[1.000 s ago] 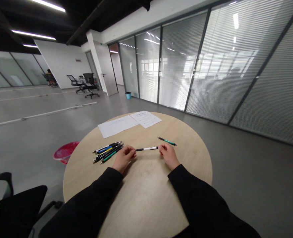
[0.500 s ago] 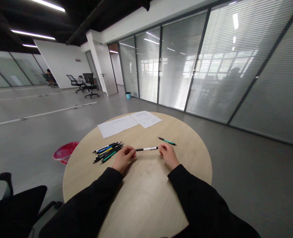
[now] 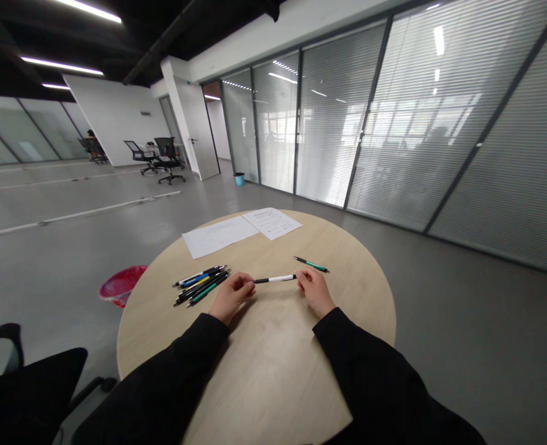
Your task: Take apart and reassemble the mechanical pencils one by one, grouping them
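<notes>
A white and black pen [image 3: 275, 279] lies level between my two hands, over the round wooden table [image 3: 273, 364]. My left hand [image 3: 233, 293] has its fingertips closed at the pen's black left end. At the other end, my right hand [image 3: 314, 289] pinches the pen's tip between thumb and fingers. Just beyond my right hand lies a green and black pen [image 3: 311, 264]. To the left of my left hand is a loose pile of pens [image 3: 201, 284], black, blue, yellow, white and green, lying side by side.
Two printed sheets of paper [image 3: 227, 235] lie at the table's far edge. A red basin [image 3: 121, 284] stands on the floor to the left. A black chair [image 3: 32, 389] is at the near left. Glass partitions with blinds [image 3: 338, 123] run along the right.
The pen between my hands has shifted very slightly to the right. My hands and the other pens look nearly the same.
</notes>
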Demonstrator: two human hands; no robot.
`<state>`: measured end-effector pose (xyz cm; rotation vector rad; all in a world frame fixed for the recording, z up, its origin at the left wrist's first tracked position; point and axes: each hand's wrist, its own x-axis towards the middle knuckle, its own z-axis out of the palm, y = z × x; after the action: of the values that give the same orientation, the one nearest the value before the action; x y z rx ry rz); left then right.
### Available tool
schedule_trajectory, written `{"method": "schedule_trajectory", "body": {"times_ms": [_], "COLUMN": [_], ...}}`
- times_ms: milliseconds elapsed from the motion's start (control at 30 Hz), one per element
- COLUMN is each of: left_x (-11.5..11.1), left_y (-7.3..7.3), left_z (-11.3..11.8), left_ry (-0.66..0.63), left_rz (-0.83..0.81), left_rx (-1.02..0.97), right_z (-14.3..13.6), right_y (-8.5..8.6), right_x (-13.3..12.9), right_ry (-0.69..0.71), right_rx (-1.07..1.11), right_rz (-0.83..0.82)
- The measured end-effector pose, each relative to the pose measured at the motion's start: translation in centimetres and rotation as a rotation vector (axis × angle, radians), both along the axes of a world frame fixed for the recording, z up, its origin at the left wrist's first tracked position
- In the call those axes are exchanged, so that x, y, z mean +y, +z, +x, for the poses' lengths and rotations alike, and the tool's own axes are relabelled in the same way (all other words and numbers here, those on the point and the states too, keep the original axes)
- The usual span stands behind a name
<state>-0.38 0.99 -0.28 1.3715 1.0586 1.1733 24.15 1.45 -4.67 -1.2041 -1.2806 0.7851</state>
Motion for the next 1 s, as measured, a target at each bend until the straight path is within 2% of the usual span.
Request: {"method": "schedule_trajectory", "body": {"times_ms": [633,867,1000], "left_x": [0.4,0.4,0.2], "left_y": [-0.7,-0.7,-0.5], "left_z": [-0.2,-0.2,-0.1], "left_ry": [0.000,-0.008,-0.010], "left_rz": [0.018,0.039,0.050], "left_rx": [0.030,0.065,0.071], "right_z": [-0.2,-0.1,-0.2], "right_y": [0.3,-0.8,-0.7], "right_x": [-0.2,0.4,0.3], "right_ry": [0.052,0.054,0.079], "right_rx": [0.036,0.021,0.041], "right_rz": [-0.038,-0.064,-0.079]}}
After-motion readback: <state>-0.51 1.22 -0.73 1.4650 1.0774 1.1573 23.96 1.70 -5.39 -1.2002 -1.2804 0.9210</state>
